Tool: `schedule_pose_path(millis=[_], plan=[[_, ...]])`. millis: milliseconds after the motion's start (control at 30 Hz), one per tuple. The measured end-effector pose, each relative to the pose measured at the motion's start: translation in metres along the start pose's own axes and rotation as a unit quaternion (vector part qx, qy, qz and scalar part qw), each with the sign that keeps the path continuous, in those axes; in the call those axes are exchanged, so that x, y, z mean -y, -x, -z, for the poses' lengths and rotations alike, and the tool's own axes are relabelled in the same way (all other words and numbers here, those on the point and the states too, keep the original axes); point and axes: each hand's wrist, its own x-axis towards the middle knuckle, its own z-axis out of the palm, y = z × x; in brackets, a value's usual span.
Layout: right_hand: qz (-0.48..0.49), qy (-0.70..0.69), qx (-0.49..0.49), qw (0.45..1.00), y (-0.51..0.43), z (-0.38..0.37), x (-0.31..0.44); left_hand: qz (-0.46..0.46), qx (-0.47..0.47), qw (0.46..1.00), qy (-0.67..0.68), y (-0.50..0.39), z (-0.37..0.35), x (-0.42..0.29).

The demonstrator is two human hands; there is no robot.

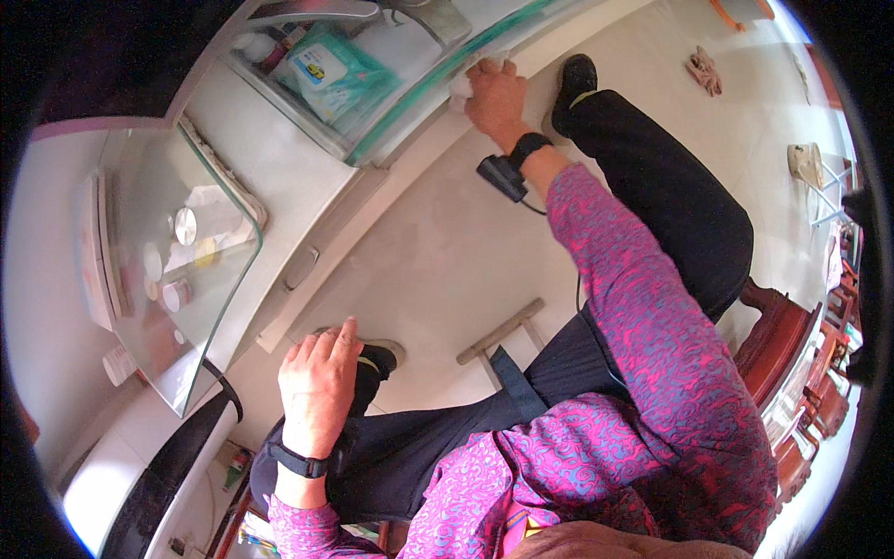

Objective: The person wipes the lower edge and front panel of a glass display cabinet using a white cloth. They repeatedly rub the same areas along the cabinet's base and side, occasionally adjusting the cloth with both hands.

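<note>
My right hand (494,98) reaches far forward and grips a crumpled white tissue or cloth (461,91). It presses against the front of a cabinet, just beside the greenish edge of a glass panel (391,129). A black watch-like strap (529,148) with a small black device (501,179) circles that wrist. My left hand (320,377) hangs above my left knee with its fingers extended and nothing in them; a black band (297,461) is on that wrist. Behind the glass lies a green pack of wipes (332,70).
A second glass pane (237,279) stands at the left, with several jars behind it. The cabinet drawer has a metal handle (302,269). A wooden stool leg (499,332) is between my legs. A brown rag (704,71) lies on the tiled floor; carved wooden furniture (775,342) is at right.
</note>
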Motion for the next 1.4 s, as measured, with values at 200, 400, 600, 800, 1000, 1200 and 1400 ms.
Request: schedule_pose_path(millis=[200,400,600,800,1000,1200,1400], plan=[[0.143,-0.029,-0.053,0.988,0.015,0.004,-0.008,-0.018,0.007,1.0,-0.006,-0.011,0.0,-0.003],[0.026,0.003,-0.02,0.999,-0.002,0.001,-0.022,-0.009,0.013,1.0,-0.018,-0.011,0.002,-0.005],[-0.092,-0.265,-0.09,0.956,0.004,0.016,-0.013,-0.005,0.01,1.0,-0.007,-0.013,0.0,-0.006],[-0.063,-0.282,-0.163,0.944,-0.015,0.012,0.005,-0.001,0.006,1.0,-0.003,-0.009,0.004,-0.005],[-0.099,-0.227,-0.149,0.957,0.0,-0.013,0.001,-0.004,-0.002,1.0,-0.001,-0.01,0.004,-0.004],[0.188,-0.209,-0.301,0.911,-0.012,0.032,0.005,-0.005,0.014,1.0,0.001,-0.006,0.008,-0.002],[0.253,-0.069,-0.258,0.93,-0.044,0.068,0.023,-0.014,0.011,1.0,0.01,-0.004,0.003,-0.003]])
